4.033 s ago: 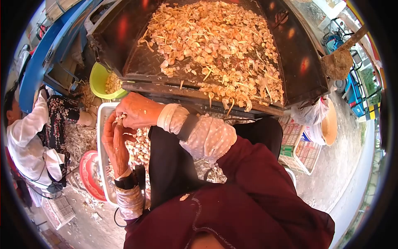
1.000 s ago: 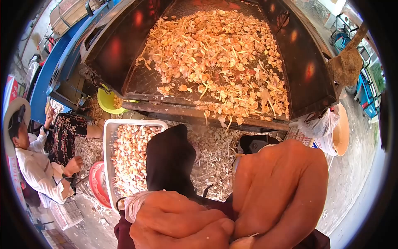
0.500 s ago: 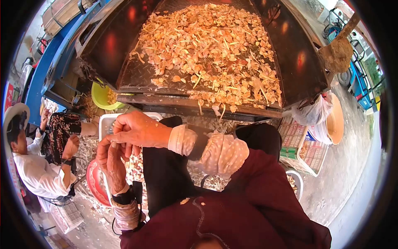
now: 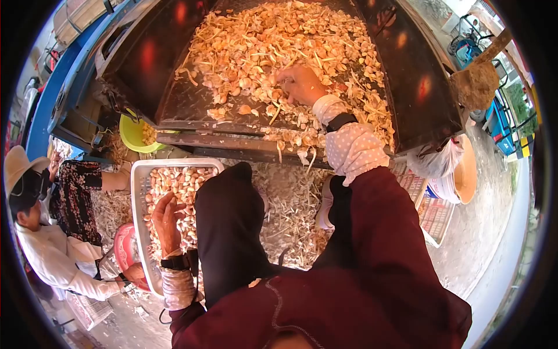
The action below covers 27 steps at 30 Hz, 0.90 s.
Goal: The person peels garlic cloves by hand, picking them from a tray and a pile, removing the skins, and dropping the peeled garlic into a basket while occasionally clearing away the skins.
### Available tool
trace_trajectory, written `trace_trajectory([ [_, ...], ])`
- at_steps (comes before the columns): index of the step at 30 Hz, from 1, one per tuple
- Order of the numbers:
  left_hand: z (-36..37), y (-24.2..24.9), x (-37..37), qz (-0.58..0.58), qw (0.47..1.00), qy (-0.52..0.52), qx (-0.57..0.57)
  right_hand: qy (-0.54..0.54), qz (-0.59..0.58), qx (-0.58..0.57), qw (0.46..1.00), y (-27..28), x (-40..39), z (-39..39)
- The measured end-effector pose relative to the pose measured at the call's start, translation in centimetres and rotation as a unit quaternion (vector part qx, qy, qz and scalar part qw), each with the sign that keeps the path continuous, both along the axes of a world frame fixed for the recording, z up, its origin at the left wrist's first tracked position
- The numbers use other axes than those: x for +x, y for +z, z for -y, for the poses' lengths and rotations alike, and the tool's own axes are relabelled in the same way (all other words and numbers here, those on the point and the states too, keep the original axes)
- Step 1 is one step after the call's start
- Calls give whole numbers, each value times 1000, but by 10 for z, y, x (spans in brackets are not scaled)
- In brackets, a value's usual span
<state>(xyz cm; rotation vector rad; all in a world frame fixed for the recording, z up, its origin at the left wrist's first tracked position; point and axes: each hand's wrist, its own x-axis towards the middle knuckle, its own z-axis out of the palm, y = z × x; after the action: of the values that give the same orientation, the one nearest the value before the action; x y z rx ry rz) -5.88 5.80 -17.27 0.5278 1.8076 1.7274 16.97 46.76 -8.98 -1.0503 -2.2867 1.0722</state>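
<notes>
dark metal truck bed (image 4: pixel 174 87) heaped with tan unpeeled garlic pieces (image 4: pixel 279 35).
my right hand (image 4: pixel 299 84) has fingers curled into that heap; my left hand (image 4: pixel 167 224), fingers loose, rests on peeled cloves in the white plastic crate (image 4: pixel 139 192).

Your sleeve (image 4: pixel 354 145) is white with small dots — over it, dark maroon cloth (image 4: pixel 372 273). The garlic heap (image 4: pixel 290 41) glows tan-orange on black metal; the crate (image 4: pixel 139 192) is white, the bowl (image 4: pixel 132 135) at upper left lime-green.
</notes>
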Motion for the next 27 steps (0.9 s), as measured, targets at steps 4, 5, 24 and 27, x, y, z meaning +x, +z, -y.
trace_trajectory([
  [4,-26,44,20,7,1000,-16,17,87,143,171,971,-28,-16,-26],
  [5,-32,55,25,4,999,-25,28,96,166,252,949,-34,-18,-31],
  [24,-91,164,86,-3,981,-159,115,138,-6,359,923,-25,16,-2],
  [27,-102,160,96,-6,976,-189,110,73,150,16,986,-13,9,-7],
])
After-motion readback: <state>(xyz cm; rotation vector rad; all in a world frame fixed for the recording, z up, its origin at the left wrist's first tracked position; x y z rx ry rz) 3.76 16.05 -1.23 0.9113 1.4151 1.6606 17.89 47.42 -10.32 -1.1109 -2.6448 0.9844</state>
